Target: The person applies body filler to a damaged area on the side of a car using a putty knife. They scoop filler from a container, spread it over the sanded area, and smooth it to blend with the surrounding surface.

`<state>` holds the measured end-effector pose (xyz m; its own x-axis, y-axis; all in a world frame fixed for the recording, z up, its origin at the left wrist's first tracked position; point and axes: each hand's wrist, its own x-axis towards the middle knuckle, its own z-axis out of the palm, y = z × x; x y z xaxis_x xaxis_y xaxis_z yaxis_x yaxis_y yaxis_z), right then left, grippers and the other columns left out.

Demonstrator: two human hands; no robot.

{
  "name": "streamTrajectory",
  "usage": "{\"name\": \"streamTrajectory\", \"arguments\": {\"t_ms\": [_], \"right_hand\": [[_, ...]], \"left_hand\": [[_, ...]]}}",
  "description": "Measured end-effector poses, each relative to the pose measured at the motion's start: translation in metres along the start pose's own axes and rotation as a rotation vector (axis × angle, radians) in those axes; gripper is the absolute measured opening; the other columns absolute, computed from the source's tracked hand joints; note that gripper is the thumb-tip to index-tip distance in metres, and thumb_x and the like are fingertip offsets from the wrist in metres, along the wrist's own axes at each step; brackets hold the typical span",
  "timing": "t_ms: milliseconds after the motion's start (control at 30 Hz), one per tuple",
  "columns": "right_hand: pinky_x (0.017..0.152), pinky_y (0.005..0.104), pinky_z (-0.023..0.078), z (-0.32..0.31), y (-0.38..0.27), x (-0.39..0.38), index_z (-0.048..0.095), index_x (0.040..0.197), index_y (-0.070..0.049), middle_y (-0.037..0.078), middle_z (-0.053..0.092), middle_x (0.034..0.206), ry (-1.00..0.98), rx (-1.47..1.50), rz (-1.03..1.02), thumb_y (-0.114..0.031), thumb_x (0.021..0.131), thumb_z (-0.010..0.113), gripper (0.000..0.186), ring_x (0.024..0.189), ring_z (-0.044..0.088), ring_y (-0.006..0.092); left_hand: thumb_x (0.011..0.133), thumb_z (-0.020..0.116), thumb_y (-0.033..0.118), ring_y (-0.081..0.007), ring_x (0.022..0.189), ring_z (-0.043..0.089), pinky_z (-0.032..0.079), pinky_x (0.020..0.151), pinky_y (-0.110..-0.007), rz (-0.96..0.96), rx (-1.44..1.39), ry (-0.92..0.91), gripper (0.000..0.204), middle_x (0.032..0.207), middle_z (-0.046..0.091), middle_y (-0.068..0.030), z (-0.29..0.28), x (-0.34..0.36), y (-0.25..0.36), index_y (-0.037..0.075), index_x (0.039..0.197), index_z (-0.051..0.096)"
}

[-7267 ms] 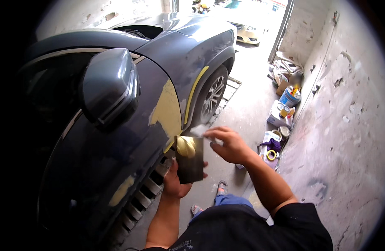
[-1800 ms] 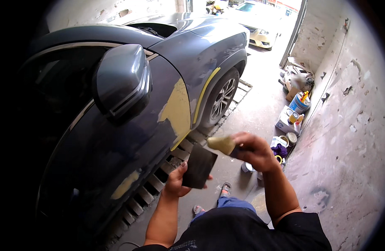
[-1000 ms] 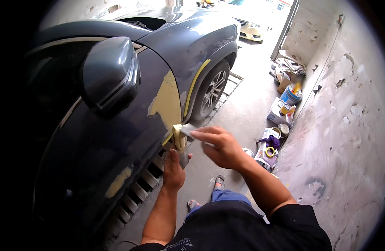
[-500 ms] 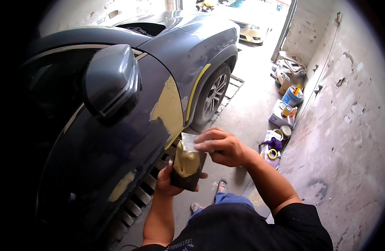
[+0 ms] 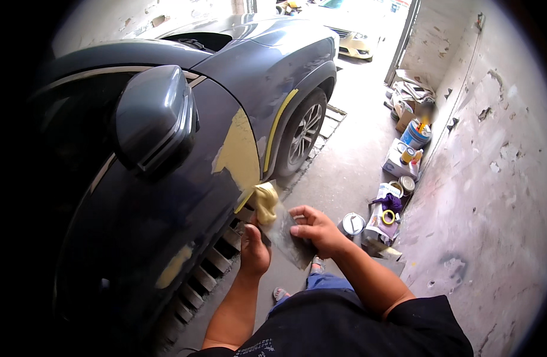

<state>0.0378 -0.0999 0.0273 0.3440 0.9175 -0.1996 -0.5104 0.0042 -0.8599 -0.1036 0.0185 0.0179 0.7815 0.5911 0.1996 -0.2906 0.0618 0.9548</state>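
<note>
Close to the dark car's door, my left hand [image 5: 254, 253] holds a flat putty board [image 5: 302, 253], its thumb up along the near edge and its fingers mostly hidden behind. A thick, glossy lump of pale yellow putty [image 5: 265, 203] sits at the far end. My right hand [image 5: 318, 231] is closed at the right side, thumb on top, on a pale putty spreader [image 5: 280, 229] that lies over the board. Blur hides where spreader and board part. Beyond them, a broad dried putty patch [image 5: 241, 152] covers the car door's [image 5: 196, 196] front edge.
A side mirror [image 5: 151, 116] juts out at left. Yellow putty strips the wheel arch [image 5: 279, 125] above the front wheel [image 5: 306, 128]. Along the right wall stand a lidded can [image 5: 353, 224], a blue bucket [image 5: 415, 137], a box [image 5: 398, 159] and a yellow tape roll [image 5: 388, 218]. Floor grating [image 5: 202, 278] runs beside the car.
My right hand has moved down and right, laying the spreader across the board. The putty now shows as a lump at the far end. The lidded can by my feet has come into sight.
</note>
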Motion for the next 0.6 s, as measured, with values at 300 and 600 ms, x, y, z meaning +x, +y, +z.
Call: {"name": "streamTrajectory", "arguments": {"t_ms": [300, 600], "right_hand": [[0.095, 0.0390, 0.047, -0.004, -0.078, -0.010, 0.056, 0.121, -0.002, 0.014, 0.061, 0.118, -0.278, -0.371, -0.612, 0.009, 0.084, 0.055, 0.038, 0.112, 0.058, 0.0235], [0.095, 0.0367, 0.046, 0.006, -0.068, 0.012, 0.064, 0.115, -0.008, 0.015, 0.062, 0.115, -0.140, -1.257, -0.602, 0.006, 0.077, 0.059, 0.041, 0.111, 0.057, 0.0311]], "left_hand": [[0.098, 0.045, 0.041, -0.0362, 0.107, 0.059, 0.051, 0.085, -0.047, -0.421, -0.695, -0.380, 0.060, 0.129, 0.053, -0.0188, -0.047, -0.001, 0.008, 0.000, 0.141, 0.036], [0.094, 0.045, 0.053, -0.0407, 0.110, 0.057, 0.052, 0.080, -0.053, -0.428, -0.875, -0.312, 0.067, 0.129, 0.052, -0.0174, -0.031, -0.009, 0.013, 0.006, 0.141, 0.035]]}}
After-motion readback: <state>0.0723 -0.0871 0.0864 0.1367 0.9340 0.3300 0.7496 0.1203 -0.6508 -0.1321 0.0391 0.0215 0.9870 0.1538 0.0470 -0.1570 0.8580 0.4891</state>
